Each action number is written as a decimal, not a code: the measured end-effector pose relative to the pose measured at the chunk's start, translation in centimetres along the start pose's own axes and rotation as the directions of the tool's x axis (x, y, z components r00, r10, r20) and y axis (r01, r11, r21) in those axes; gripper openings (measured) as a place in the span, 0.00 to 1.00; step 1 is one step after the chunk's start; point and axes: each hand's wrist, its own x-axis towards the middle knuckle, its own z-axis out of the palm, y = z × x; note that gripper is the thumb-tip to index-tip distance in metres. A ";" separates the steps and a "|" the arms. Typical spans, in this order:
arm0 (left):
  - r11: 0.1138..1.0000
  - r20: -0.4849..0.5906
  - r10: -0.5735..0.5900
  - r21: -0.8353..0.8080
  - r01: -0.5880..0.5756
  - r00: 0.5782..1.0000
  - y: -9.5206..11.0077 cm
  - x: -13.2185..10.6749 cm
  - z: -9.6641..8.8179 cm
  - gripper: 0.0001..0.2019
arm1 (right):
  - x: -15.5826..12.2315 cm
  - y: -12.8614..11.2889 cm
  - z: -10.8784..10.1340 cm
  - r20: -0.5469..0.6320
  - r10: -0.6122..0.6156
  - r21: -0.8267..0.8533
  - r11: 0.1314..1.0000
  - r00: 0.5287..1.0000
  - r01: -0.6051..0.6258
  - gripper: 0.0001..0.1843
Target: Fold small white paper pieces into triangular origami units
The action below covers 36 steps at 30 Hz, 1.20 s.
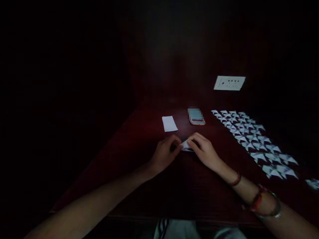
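Between my two hands is a small folded piece of white paper (186, 146), low over the dark red table. My left hand (166, 151) pinches its left corner with thumb and forefinger. On its right side, the thumb and fingers of my right hand (203, 148) are closed on the paper. Parts of the paper lie hidden behind my fingers. Just beyond my hands rests a white stack of paper sheets (169, 123), flat on the table.
A phone (196, 117) with its screen lit lies beyond my right hand. Rows of folded paper pieces (246, 131) cover the table's right side, with another folded piece (313, 183) at the far right edge. A white socket plate (229, 83) is on the back wall.
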 end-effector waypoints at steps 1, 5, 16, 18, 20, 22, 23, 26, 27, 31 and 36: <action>1.000 0.008 0.005 -0.020 -0.005 1.000 0.1 0.0 0.0 0.01 | 0.0 -0.2 0.0 -0.013 -0.007 -0.004 1.000 1.000 0.007 0.10; 0.993 0.039 -0.012 -0.117 0.017 0.999 0.3 0.3 -0.2 0.01 | 0.0 -0.7 -0.2 -0.034 -0.019 0.011 1.000 0.999 0.019 0.10; 0.994 0.147 -0.084 -0.062 0.094 0.986 0.4 0.7 -0.3 0.02 | -0.1 0.4 -0.8 0.160 0.099 0.022 0.994 0.982 -0.104 0.10; 0.998 0.174 -0.040 0.063 0.029 0.984 0.2 0.5 -0.1 0.03 | -0.2 0.6 -0.4 0.181 0.140 -0.023 0.990 0.973 -0.138 0.08; 0.980 0.206 0.014 0.194 -0.054 0.979 -0.1 0.4 0.2 0.04 | -0.3 1.0 0.0 0.194 0.175 -0.063 0.984 0.965 -0.166 0.09; 0.951 0.237 0.051 0.285 -0.120 0.970 -0.2 0.2 0.4 0.06 | -0.3 1.4 0.2 0.184 0.181 -0.096 0.981 0.966 -0.166 0.13; 0.938 0.250 0.063 0.316 -0.144 0.966 -0.2 0.2 0.4 0.07 | -0.3 1.7 0.2 0.179 0.170 -0.109 0.982 0.969 -0.152 0.13; 0.899 0.288 0.106 0.380 -0.216 0.952 0.1 0.0 0.2 0.08 | -0.3 2.2 0.0 0.206 0.112 -0.132 0.988 0.972 -0.086 0.05; 0.885 0.315 0.128 0.392 -0.251 0.941 0.2 0.0 0.1 0.07 | -0.3 2.3 -0.2 0.226 0.098 -0.132 0.989 0.969 -0.069 0.04; 0.828 0.475 0.167 0.408 -0.385 0.864 0.6 -0.3 -0.3 0.08 | -0.3 2.5 -1.3 0.305 0.065 -0.098 0.994 0.950 -0.036 0.08; 0.799 0.526 0.135 0.444 -0.406 0.840 0.9 -0.7 -0.3 0.10 | -0.5 2.1 -2.5 0.434 -0.059 -0.062 0.994 0.899 0.094 0.10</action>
